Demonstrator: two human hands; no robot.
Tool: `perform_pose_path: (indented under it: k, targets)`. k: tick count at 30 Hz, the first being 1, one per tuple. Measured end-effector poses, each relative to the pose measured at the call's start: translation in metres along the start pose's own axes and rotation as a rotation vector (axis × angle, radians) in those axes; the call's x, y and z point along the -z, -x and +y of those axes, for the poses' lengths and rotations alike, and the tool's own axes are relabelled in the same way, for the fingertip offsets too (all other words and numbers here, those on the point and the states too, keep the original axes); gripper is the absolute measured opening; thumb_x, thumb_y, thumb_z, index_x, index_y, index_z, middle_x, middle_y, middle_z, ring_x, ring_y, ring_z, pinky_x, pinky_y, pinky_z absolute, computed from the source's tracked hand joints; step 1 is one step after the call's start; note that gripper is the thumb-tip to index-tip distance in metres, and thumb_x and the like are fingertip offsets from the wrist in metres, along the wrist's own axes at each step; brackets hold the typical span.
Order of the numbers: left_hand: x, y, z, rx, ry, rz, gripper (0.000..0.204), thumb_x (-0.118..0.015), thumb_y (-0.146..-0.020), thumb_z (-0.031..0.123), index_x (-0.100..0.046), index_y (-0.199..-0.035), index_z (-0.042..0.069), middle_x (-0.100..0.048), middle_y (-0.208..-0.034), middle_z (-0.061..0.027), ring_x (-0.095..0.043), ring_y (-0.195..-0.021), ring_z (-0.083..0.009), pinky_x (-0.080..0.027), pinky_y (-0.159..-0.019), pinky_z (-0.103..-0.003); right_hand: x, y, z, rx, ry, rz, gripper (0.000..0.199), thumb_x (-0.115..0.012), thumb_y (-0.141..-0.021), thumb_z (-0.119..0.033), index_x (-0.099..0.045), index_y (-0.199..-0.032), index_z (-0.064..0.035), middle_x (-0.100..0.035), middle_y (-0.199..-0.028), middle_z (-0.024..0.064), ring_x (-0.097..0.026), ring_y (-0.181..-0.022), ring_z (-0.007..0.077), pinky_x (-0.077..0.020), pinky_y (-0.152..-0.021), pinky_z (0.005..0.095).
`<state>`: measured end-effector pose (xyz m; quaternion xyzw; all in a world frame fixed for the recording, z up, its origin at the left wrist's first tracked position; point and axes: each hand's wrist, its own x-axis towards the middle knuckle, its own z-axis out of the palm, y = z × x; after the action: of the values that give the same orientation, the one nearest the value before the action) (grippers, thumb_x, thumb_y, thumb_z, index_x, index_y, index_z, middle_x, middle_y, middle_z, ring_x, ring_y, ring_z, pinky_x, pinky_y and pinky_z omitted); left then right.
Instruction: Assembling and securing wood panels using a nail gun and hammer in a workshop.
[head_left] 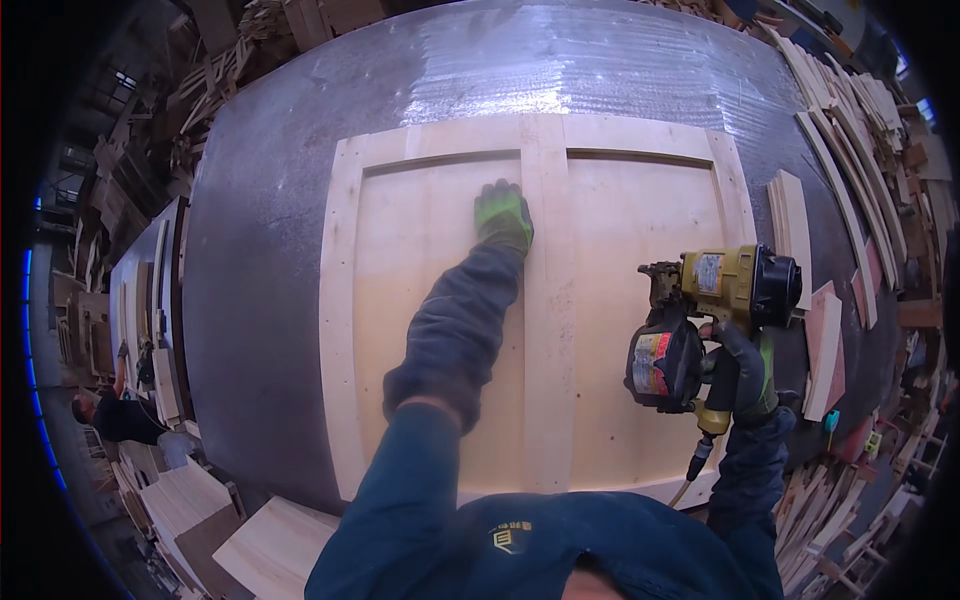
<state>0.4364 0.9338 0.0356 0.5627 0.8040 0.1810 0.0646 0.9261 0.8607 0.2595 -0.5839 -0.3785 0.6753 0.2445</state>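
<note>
A pale wooden panel (440,290) framed with flat battens lies before me, a centre batten (546,330) dividing it in two. My left hand (503,215), in a green and grey glove, rests on the panel's left half against the centre batten. Its fingers point away from me and it holds nothing. In my right hand (757,375), also gloved, is a yellow and black coil nail gun (715,285). The fingers wrap its grip, and its nose points left above the panel's right half. An air hose (690,480) hangs from the gun's lower end.
The panel lies on a large dark metal-topped table (260,240). Loose wooden strips (790,225) and more boards lie along the table's right side. Stacked boards (190,510) stand at lower left, where another person (125,415) is at a second table.
</note>
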Motion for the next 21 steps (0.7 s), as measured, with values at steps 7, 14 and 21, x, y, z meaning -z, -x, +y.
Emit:
perform_pose_path:
  k: [7,14,21]
  targets:
    - [-0.042,0.007,-0.037,-0.015,0.079,0.187,0.048,-0.057,-0.124,0.028,-0.074,-0.163,0.005,-0.065,-0.181,-0.0261,-0.052,-0.172,-0.054,-0.032,-0.147,-0.067,-0.135,-0.165,-0.127,0.311,0.221,-0.166,0.036,-0.077,-0.121,-0.036,-0.082,-0.131,-0.0022,-0.086,-0.107,0.0061,-0.08,-0.071,0.0134,-0.065,-0.065,0.0322]
    - [-0.049,0.002,-0.036,-0.028,0.124,0.216,0.046,-0.058,-0.124,0.025,-0.075,-0.162,0.004,-0.064,-0.18,-0.0279,-0.052,-0.171,-0.0551,-0.031,-0.147,-0.069,-0.225,-0.282,-0.189,0.309,0.224,-0.278,0.04,-0.08,-0.119,-0.042,-0.082,-0.119,-0.0013,-0.082,-0.105,0.0064,-0.075,-0.072,0.0133,-0.0623,-0.066,0.0328]
    - [-0.05,0.003,-0.024,-0.008,0.164,0.217,0.045,-0.059,-0.125,0.026,-0.076,-0.16,0.004,-0.066,-0.179,-0.0264,-0.053,-0.171,-0.054,-0.031,-0.147,-0.069,-0.261,-0.35,-0.187,0.471,0.543,-0.315,0.039,-0.076,-0.12,-0.039,-0.08,-0.12,-0.0003,-0.076,-0.095,0.0046,-0.075,-0.074,0.0137,-0.0593,-0.066,0.0318]
